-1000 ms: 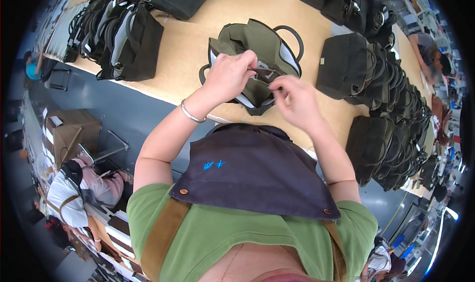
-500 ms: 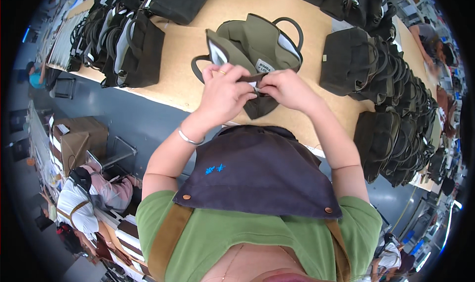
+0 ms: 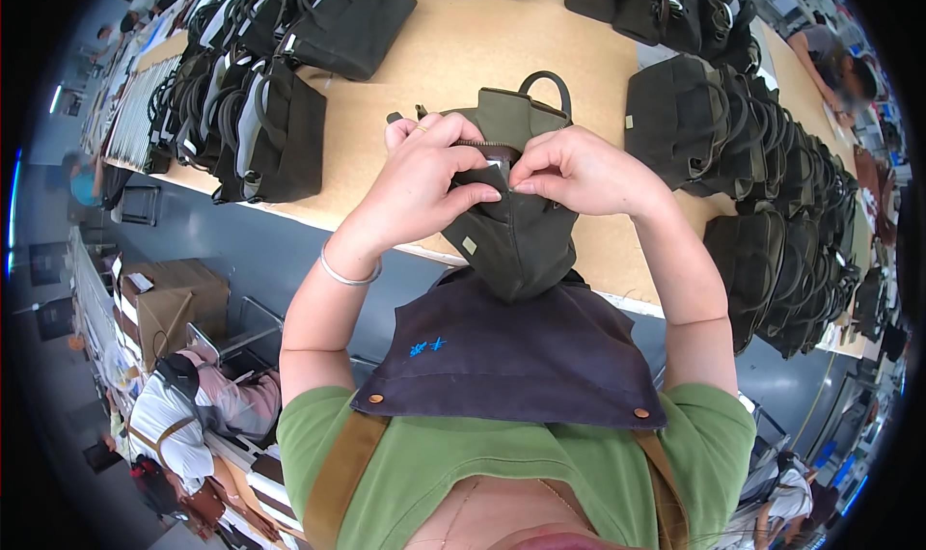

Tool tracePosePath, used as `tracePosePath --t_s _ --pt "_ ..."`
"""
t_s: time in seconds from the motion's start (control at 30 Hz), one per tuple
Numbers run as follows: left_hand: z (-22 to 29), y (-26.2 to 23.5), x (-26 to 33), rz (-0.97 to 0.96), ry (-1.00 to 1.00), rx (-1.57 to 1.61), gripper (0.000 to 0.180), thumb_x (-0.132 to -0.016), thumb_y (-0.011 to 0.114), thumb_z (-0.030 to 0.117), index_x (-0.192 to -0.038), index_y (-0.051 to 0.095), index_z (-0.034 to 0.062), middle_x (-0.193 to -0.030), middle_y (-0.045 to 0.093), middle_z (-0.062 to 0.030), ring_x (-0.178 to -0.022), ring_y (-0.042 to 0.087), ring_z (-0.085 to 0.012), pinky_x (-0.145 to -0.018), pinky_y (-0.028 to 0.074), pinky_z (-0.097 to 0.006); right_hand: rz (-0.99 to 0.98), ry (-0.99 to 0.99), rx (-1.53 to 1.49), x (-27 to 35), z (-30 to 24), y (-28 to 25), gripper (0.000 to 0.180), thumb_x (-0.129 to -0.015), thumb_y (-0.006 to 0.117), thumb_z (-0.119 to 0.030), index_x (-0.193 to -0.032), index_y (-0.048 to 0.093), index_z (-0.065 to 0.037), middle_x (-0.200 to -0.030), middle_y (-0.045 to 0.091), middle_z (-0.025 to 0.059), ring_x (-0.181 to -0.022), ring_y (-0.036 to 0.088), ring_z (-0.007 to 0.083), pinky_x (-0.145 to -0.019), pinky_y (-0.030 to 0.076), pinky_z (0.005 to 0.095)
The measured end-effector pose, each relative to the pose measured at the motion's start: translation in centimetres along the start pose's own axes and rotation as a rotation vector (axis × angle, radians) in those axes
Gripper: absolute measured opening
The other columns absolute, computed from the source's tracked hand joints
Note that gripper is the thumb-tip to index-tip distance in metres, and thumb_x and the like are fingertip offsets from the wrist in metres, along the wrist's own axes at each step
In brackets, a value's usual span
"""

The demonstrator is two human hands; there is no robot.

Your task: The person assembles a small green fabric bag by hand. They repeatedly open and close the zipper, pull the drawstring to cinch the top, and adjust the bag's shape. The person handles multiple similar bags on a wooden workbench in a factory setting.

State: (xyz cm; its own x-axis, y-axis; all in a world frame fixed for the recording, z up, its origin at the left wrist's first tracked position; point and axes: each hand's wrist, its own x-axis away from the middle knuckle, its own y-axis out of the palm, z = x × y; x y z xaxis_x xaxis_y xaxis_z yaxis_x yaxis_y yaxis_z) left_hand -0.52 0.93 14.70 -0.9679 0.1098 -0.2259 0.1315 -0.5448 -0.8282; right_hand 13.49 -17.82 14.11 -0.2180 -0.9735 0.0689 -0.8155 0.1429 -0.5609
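A dark olive handbag (image 3: 521, 246) is tipped toward me at the table's front edge, its body hanging close to my apron. My left hand (image 3: 420, 178) pinches the bag's rim from the left, where a zipper (image 3: 482, 147) runs under the fingers. From the right, my right hand (image 3: 579, 169) pinches the same rim with thumb and forefinger, almost meeting the left thumb. A small white piece (image 3: 496, 164) shows between the two hands; its kind is unclear. Beyond my fingers stand the bag's lighter olive inside (image 3: 506, 116) and one looped handle (image 3: 548, 77).
Rows of dark handbags stand on the left (image 3: 275, 130) and right (image 3: 680, 116) of the tan table (image 3: 371, 135). A brown box (image 3: 178, 304) sits on the left beside a seated person (image 3: 174, 415). Another person (image 3: 830, 68) works at the far right.
The bag has tipped toward me, so more of its outer body shows and less of its inside. Both hands stay pinched on its rim.
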Motion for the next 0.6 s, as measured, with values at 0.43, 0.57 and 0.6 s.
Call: tracePosePath --t_s 0.43,0.57,0.6 --pt "-0.20 0.32 0.30 -0.011 0.001 -0.047 0.024 -0.073 0.078 0.023 -0.086 0.067 0.0060 -0.099 0.057 -0.0021 -0.094 0.048 -0.0199 -0.084 0.025 -0.036 -0.045 0.035 -0.072 0.33 -0.69 0.11 0.014 -0.085 0.064 -0.006 -0.096 0.071 -0.001 -0.090 0.067 0.0131 -0.084 0.065 0.0261 -0.075 0.050 0.0357" --pt "-0.06 0.25 0.27 -0.022 0.003 -0.045 0.024 -0.073 0.078 0.023 -0.085 0.067 0.0061 -0.098 0.056 -0.0016 -0.094 0.049 -0.0194 -0.085 0.025 -0.036 -0.050 0.035 -0.124 0.35 -0.48 0.19 0.014 -0.084 0.065 -0.007 -0.096 0.071 -0.002 -0.086 0.067 0.0104 -0.078 0.064 0.0206 -0.070 0.050 0.0324" --pt "-0.04 0.25 0.26 -0.029 -0.002 -0.046 0.024 -0.073 0.079 0.023 -0.085 0.067 0.0062 -0.098 0.056 -0.0014 -0.094 0.049 -0.0192 -0.085 0.025 -0.036 -0.050 0.041 -0.143 0.33 -0.38 0.25 0.014 -0.083 0.066 -0.008 -0.095 0.072 -0.002 -0.085 0.067 0.0093 -0.075 0.063 0.0184 -0.068 0.050 0.0311"
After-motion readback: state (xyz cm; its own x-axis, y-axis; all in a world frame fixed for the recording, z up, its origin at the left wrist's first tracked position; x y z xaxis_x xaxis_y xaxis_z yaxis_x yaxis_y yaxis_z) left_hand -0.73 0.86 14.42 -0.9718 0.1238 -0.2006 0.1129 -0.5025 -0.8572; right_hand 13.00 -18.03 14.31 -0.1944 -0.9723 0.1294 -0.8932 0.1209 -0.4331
